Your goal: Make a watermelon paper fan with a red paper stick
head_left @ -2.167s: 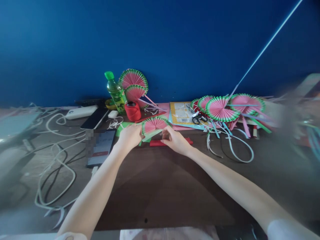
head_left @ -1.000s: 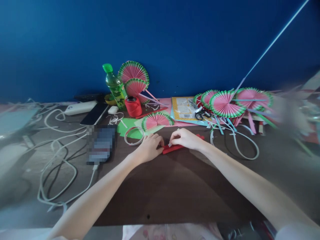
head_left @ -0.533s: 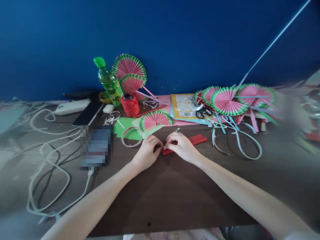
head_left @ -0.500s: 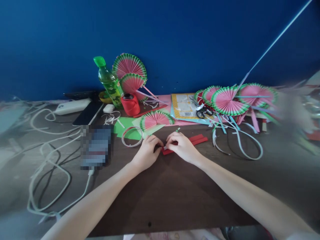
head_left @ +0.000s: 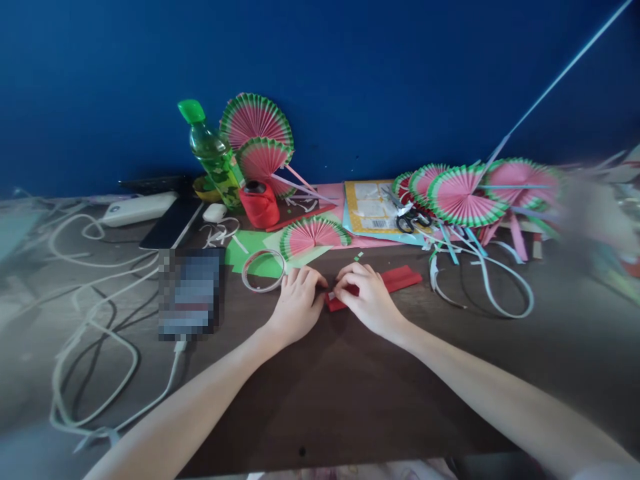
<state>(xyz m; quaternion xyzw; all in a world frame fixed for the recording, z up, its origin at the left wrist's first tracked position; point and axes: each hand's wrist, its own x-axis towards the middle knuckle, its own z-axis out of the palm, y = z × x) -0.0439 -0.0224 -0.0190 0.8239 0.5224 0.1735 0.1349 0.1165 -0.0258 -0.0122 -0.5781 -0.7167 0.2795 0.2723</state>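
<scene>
A folded red paper strip lies on the dark table, running rightward under my right hand. At its left end my left hand is closed, with thumb and forefinger pinched at the paper's edge. My right hand bends over the strip, its thumb and fingertips closed on the paper close to the left hand. A small white piece shows by the right fingertips; its kind is unclear. Beside my left hand stands a roll of tape. A pleated pink and green paper fan lies just beyond the hands.
A green-capped bottle and a red thread spool stand at the back left. Black scissors lie on a yellow envelope. Several paper fans pile up at right. White cables and a pixelated phone occupy the left.
The view has shifted slightly. Both hands stay at the red paper's left end, the left fingers a little straighter. The strip's right end looks broader and flatter than before.
</scene>
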